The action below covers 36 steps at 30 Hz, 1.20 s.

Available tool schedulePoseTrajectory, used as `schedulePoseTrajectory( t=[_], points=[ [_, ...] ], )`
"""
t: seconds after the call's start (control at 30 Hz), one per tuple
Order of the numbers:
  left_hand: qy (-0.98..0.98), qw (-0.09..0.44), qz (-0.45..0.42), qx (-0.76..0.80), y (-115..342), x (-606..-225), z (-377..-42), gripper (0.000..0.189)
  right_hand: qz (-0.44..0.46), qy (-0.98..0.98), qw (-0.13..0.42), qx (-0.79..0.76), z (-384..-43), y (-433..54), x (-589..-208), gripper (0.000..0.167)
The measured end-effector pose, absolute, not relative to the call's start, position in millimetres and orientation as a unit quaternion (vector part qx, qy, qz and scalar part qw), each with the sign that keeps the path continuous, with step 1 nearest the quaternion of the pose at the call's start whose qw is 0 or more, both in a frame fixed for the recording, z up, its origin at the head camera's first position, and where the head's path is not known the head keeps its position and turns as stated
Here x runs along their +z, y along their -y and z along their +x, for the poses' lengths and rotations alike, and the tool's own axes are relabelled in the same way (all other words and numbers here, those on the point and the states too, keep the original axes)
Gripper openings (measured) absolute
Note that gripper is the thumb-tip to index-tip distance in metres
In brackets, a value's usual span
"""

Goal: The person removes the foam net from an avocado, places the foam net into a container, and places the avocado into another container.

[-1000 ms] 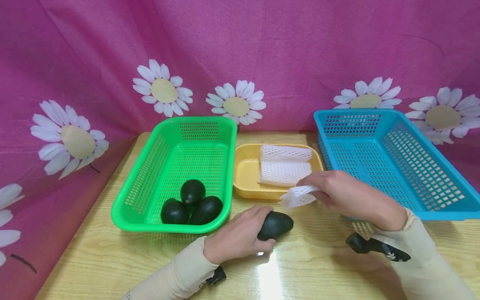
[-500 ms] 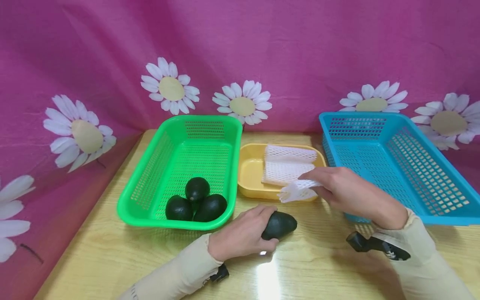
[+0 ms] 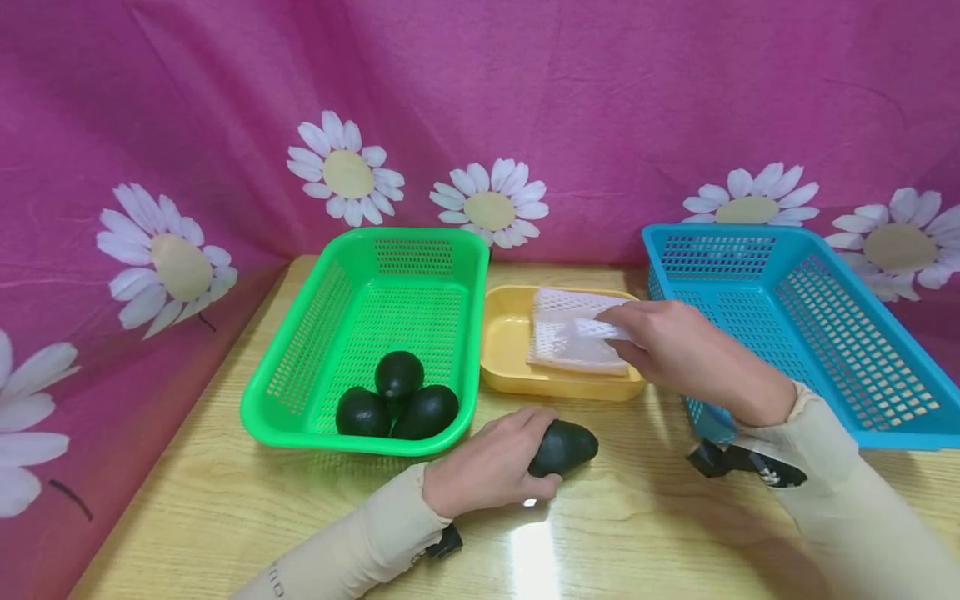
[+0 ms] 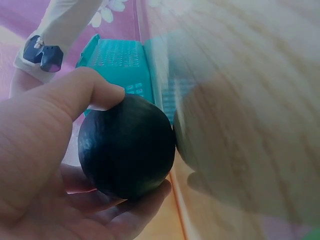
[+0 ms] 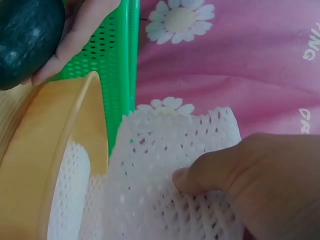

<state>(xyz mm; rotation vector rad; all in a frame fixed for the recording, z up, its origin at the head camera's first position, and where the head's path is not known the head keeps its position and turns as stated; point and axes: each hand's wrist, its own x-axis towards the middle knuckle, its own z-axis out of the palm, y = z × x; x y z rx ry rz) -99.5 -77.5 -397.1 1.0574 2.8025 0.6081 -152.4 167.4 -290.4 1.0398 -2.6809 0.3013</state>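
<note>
A dark green avocado (image 3: 567, 447) lies on the table, gripped by my left hand (image 3: 491, 465). In the left wrist view, the thumb is on one side of the avocado (image 4: 127, 150) and fingers curl round the other. My right hand (image 3: 678, 354) is over the yellow tray, pinching a white foam net sleeve (image 5: 165, 170) between thumb and fingers; the fingers behind the sleeve are hidden. More foam net sleeves (image 3: 555, 358) lie flat in the yellow tray (image 3: 504, 377). Three avocados (image 3: 399, 377) sit together at the near end of the green basket (image 3: 262, 408).
The green basket stands left of the yellow tray. To its right is a blue basket (image 3: 723, 329), partly behind my right forearm. A pink cloth (image 3: 600, 100) with daisies hangs behind the wooden table (image 3: 637, 517).
My right hand has moved up and away from the avocado with the foam net sleeve, now over the tray. The left hand keeps its grip on the avocado. The head view has shifted slightly.
</note>
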Motion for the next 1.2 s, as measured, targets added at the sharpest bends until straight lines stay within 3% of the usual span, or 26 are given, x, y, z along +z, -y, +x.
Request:
schedulePoseTrajectory(
  t=[0.5, 1.03, 1.2],
  points=[
    [-0.917, 0.041, 0.345, 0.196, 78, -398, -100, 0.065, 0.357, 0.928, 0.083, 0.071, -171, -149, -297, 0.027],
    [-0.914, 0.025, 0.359, 0.186, 78, -398, -100, 0.065, 0.390, 0.915, 0.080, 0.068, -184, -141, -315, 0.007],
    [-0.916, 0.026, 0.356, 0.182, 78, -398, -100, 0.066, 0.390, 0.916, 0.059, 0.071, -186, -138, -317, 0.013]
  ],
)
